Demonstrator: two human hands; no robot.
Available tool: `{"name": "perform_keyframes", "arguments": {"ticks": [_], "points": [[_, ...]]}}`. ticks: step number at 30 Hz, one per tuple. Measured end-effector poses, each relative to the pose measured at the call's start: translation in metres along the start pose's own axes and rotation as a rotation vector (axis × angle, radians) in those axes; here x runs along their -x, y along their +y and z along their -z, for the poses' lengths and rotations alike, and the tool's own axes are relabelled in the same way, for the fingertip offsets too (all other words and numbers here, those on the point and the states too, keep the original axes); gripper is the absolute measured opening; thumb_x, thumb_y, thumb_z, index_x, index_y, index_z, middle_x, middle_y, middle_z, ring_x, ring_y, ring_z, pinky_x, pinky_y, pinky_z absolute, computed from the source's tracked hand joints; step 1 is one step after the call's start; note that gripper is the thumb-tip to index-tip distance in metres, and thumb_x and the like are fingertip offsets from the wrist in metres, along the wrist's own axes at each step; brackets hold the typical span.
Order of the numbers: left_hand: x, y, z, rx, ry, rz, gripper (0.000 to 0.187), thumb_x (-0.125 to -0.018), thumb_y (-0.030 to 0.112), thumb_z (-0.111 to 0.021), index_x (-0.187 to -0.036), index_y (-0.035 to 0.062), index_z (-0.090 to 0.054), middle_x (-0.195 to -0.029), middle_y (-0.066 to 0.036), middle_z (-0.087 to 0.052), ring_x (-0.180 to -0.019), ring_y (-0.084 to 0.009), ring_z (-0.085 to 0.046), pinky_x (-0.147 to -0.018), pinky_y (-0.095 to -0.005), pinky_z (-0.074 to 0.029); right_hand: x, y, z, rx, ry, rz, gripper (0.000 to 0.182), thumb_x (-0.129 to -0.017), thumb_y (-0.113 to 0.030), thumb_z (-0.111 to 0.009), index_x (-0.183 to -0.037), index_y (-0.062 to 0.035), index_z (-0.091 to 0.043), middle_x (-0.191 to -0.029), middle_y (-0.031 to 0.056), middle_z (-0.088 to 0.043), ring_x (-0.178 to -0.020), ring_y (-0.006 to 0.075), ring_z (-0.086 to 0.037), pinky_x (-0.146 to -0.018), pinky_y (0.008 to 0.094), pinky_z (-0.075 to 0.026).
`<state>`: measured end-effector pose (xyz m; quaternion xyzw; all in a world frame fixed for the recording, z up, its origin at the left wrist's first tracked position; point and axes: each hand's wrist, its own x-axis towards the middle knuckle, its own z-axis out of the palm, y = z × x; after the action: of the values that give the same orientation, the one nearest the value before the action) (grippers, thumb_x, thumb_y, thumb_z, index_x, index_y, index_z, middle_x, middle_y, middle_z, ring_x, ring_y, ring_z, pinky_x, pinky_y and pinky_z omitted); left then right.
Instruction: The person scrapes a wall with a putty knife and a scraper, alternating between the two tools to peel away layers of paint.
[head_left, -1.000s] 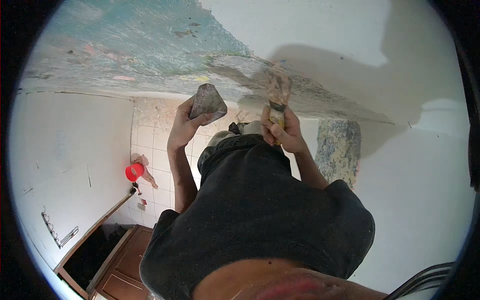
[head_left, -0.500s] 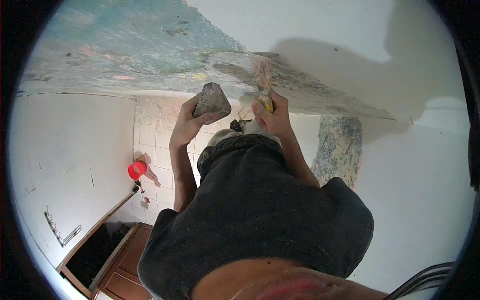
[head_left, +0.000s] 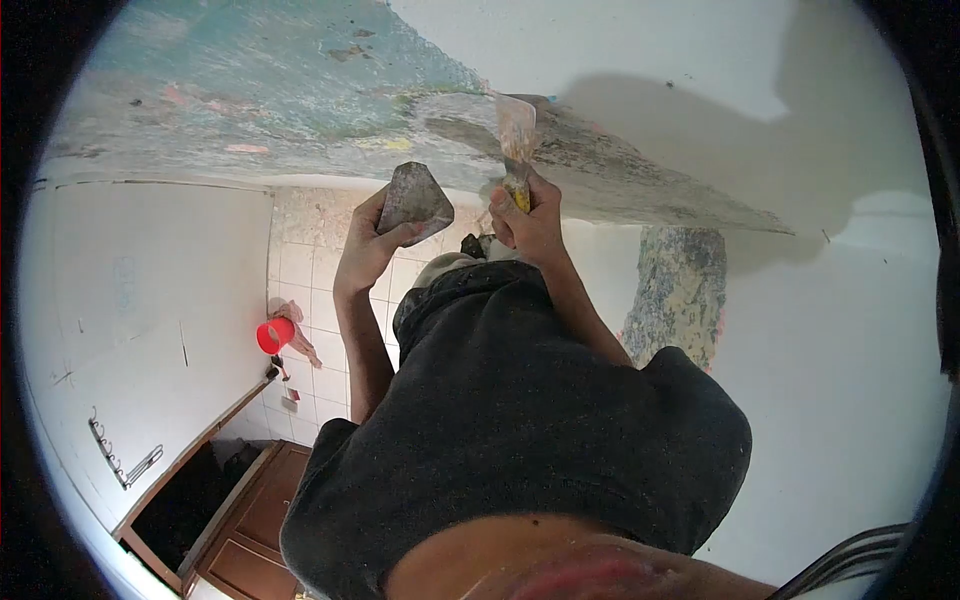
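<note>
White walls (head_left: 140,300), tiled floor (head_left: 310,290), wood cabinet (head_left: 250,520), patchy blue-green ceiling (head_left: 250,90) w/ shadows

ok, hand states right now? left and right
Left hand: closed, holding a flat trowel blade.
Right hand: closed on a putty knife, blade against the scraped wall.

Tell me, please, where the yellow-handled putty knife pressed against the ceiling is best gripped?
Grip the putty knife by its yellow handle, coming from below, as the right hand does: the flat blade points up against the ceiling, leaving only the handle end free to wrap.
</note>
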<state>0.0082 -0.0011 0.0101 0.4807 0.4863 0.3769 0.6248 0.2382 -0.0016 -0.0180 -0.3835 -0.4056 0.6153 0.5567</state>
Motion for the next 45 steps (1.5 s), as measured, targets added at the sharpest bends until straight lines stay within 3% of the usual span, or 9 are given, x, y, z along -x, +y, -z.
{"name": "perform_keyframes", "arguments": {"ticks": [3,18,21,24,33,39,42,45], "points": [[0.0,0.005,-0.001,-0.047,0.003,0.025,0.04,-0.08,-0.002,-0.064,-0.119,-0.0042,-0.057,-0.105,-0.009,-0.067,-0.097,-0.0146,-0.063,-0.086,-0.03,-0.051,-0.003,-0.004,-0.001,0.028,-0.034,0.011,0.023,-0.093,-0.02,-0.066,-0.1,-0.0014,-0.054,-0.058,-0.001,-0.046,-0.038,0.0056,-0.037,-0.034,0.0233,-0.029],[0.002,-0.005,0.001,-0.017,0.012,0.029,0.043,-0.079,-0.005,-0.063,-0.121,-0.0045,-0.057,-0.107,-0.01,-0.067,-0.097,-0.0157,-0.064,-0.088,-0.0311,-0.051,-0.003,0.0,-0.012,-0.026,0.015,-0.01,0.014,-0.095,-0.013,-0.062,-0.091,-0.0025,-0.054,-0.055,-0.0012,-0.045,-0.037,0.006,-0.037,-0.033,0.0244,-0.029],[0.003,-0.003,-0.001,0.0,0.013,0.021,0.043,-0.079,-0.004,-0.063,-0.121,-0.0044,-0.057,-0.107,-0.009,-0.067,-0.098,-0.0159,-0.064,-0.088,-0.0312,-0.051,-0.003,0.003,-0.008,0.049,-0.012,0.026,0.014,-0.095,-0.014,-0.062,-0.092,-0.0025,-0.054,-0.055,-0.0014,-0.045,-0.037,0.0059,-0.036,-0.033,0.024,-0.029],[0.001,-0.003,0.0,-0.01,0.02,0.017,0.043,-0.079,-0.004,-0.064,-0.121,-0.0044,-0.057,-0.106,-0.009,-0.067,-0.098,-0.0159,-0.064,-0.088,-0.031,-0.05,0.0,-0.007,-0.017,-0.12,0.003,-0.061,0.014,-0.095,-0.013,-0.062,-0.093,-0.0025,-0.054,-0.055,-0.0013,-0.045,-0.037,0.0057,-0.037,-0.033,0.0239,-0.029],[-0.005,0.0,0.003,-0.051,-0.011,0.014,0.044,-0.078,-0.003,-0.063,-0.121,-0.0044,-0.057,-0.105,-0.008,-0.067,-0.096,-0.0149,-0.063,-0.088,-0.0305,-0.05,-0.004,0.009,-0.007,0.124,0.049,0.068,0.013,-0.094,-0.011,-0.063,-0.097,-0.002,-0.055,-0.056,-0.0017,-0.047,-0.038,0.0054,-0.037,-0.034,0.0231,-0.03],[-0.002,-0.006,0.004,0.024,0.017,-0.007,0.044,-0.077,-0.003,-0.063,-0.121,-0.0039,-0.058,-0.105,-0.008,-0.066,-0.096,-0.0148,-0.063,-0.084,-0.03,-0.051,-0.008,-0.013,-0.014,0.06,0.024,0.064,0.018,-0.093,-0.012,-0.065,-0.103,-0.0005,-0.056,-0.056,-0.0019,-0.047,-0.039,0.0043,-0.037,-0.035,0.0226,-0.03],[-0.001,-0.001,0.005,-0.047,0.003,0.014,0.043,-0.077,-0.003,-0.063,-0.121,-0.0039,-0.058,-0.105,-0.008,-0.067,-0.096,-0.0151,-0.063,-0.084,-0.0302,-0.051,-0.007,0.003,-0.014,0.16,0.08,0.045,0.019,-0.093,-0.015,-0.065,-0.103,-0.001,-0.056,-0.056,-0.0024,-0.046,-0.039,0.0041,-0.037,-0.035,0.0228,-0.029],[0.002,0.005,0.002,-0.035,0.07,0.021,0.043,-0.078,-0.003,-0.063,-0.121,-0.0037,-0.057,-0.105,-0.008,-0.066,-0.095,-0.0152,-0.063,-0.083,-0.0307,-0.052,-0.002,-0.001,-0.015,0.04,0.06,0.007,0.018,-0.093,-0.016,-0.065,-0.098,-0.0017,-0.056,-0.057,-0.0022,-0.047,-0.039,0.0045,-0.038,-0.034,0.0231,-0.03]]}}
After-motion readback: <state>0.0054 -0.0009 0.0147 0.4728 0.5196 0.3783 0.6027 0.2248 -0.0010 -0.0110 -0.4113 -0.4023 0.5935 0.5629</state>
